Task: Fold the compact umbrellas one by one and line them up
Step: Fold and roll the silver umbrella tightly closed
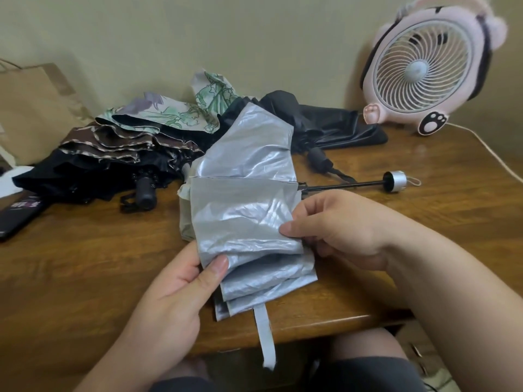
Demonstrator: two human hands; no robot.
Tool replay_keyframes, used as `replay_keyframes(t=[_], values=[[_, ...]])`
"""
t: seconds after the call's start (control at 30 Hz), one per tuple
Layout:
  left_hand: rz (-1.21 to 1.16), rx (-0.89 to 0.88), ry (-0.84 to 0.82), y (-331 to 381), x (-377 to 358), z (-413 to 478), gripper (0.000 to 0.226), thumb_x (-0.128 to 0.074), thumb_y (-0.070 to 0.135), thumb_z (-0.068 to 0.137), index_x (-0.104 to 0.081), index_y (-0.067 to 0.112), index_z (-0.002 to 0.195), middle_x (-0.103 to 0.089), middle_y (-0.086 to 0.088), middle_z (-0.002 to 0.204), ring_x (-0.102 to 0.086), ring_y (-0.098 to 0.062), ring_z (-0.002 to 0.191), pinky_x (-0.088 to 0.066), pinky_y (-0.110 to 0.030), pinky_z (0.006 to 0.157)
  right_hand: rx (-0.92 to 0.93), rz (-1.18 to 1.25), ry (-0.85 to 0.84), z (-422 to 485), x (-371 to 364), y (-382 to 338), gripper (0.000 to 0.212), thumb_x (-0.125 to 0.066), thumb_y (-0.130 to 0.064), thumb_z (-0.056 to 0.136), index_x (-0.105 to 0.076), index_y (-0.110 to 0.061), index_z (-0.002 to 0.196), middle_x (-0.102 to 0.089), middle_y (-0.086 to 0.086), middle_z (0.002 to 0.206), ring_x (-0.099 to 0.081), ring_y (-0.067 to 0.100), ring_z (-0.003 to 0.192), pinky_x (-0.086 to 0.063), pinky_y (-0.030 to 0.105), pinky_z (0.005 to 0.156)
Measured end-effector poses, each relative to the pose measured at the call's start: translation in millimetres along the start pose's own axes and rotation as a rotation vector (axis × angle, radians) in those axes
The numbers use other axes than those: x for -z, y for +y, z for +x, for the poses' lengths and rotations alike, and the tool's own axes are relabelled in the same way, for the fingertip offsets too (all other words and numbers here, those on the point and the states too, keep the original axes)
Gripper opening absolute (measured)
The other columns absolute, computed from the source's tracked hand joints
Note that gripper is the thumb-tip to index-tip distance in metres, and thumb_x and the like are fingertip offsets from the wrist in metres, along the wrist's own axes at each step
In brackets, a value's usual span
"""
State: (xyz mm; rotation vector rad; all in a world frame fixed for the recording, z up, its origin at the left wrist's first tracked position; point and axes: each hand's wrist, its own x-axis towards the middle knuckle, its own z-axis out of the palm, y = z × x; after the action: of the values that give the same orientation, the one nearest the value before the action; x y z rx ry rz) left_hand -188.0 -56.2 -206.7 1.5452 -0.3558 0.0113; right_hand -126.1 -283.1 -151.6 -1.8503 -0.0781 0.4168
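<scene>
Place: I'm sitting at home, by the look | Signs: wooden table (pixel 85 264) standing against a plain cream wall (pixel 254 29) | pink animal-shaped fan (pixel 421 69) sitting in the corner | paper bag (pixel 34 108) leaning at left

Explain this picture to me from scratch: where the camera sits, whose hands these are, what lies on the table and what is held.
No machine: one camera on a person's head looks down at their own bare hands. The left hand and right hand each pinch the folds of the silver umbrella; its handle lies to the right on the wooden table. Behind lie a floral umbrella, a brown-trimmed umbrella and a black umbrella, not yet folded. A pink fan stands far right.
</scene>
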Motion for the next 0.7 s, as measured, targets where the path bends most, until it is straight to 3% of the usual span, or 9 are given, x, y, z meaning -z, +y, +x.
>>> replay_keyframes(t=[0.13,0.27,0.4,0.5,0.7], values=[[-0.003,0.004,-0.009,-0.1,-0.7,0.6,0.04,-0.052,0.023,0.094,-0.071,0.036,0.126,-0.07,0.002,0.133,-0.062,-0.013,0.127,-0.05,-0.017,0.096,0.083,0.232,0.04,-3.8,3.3,6.2,0.022,-0.075,-0.003,0.086,-0.06,-0.009,0.072,-0.059,0.007,0.063,-0.049,0.013,0.052,-0.039,0.021,0.049],[-0.036,0.012,0.011,0.5,-2.8,0.3,0.039,-0.053,0.021,0.093,-0.073,0.034,0.124,-0.071,0.001,0.131,-0.064,-0.014,0.125,-0.052,-0.017,0.094,0.138,0.394,0.091,-3.8,4.8,8.5,0.026,-0.076,0.007,0.079,-0.061,-0.014,0.082,-0.064,0.011,0.076,-0.055,0.02,0.065,-0.041,0.025,0.054],[-0.024,0.03,0.03,2.7,-4.2,-0.8,0.036,-0.055,0.024,0.093,-0.074,0.035,0.121,-0.072,0.003,0.128,-0.066,-0.011,0.122,-0.052,-0.015,0.092,0.125,0.481,0.082,-1.3,7.8,7.6,0.047,-0.083,-0.005,0.062,-0.06,-0.014,0.102,-0.069,0.015,0.098,-0.061,0.028,0.082,-0.046,0.033,0.068],[-0.012,0.051,0.035,4.5,-4.7,-0.7,0.029,-0.057,0.02,0.1,-0.072,0.025,0.124,-0.073,0.005,0.126,-0.067,-0.01,0.12,-0.052,-0.014,0.089,0.125,0.508,0.08,-0.4,9.4,8.0,0.054,-0.086,-0.008,0.059,-0.059,-0.013,0.105,-0.068,0.016,0.101,-0.055,0.031,0.089,-0.041,0.039,0.076],[-0.002,0.052,0.046,4.4,-4.5,-0.6,0.034,-0.056,0.023,0.095,-0.072,0.029,0.124,-0.073,0.006,0.126,-0.066,-0.008,0.12,-0.051,-0.013,0.09,0.179,0.447,0.064,-6.5,3.4,12.3,0.045,-0.082,-0.011,0.068,-0.061,-0.013,0.108,-0.073,0.009,0.087,-0.064,0.016,0.069,-0.049,0.023,0.056]])
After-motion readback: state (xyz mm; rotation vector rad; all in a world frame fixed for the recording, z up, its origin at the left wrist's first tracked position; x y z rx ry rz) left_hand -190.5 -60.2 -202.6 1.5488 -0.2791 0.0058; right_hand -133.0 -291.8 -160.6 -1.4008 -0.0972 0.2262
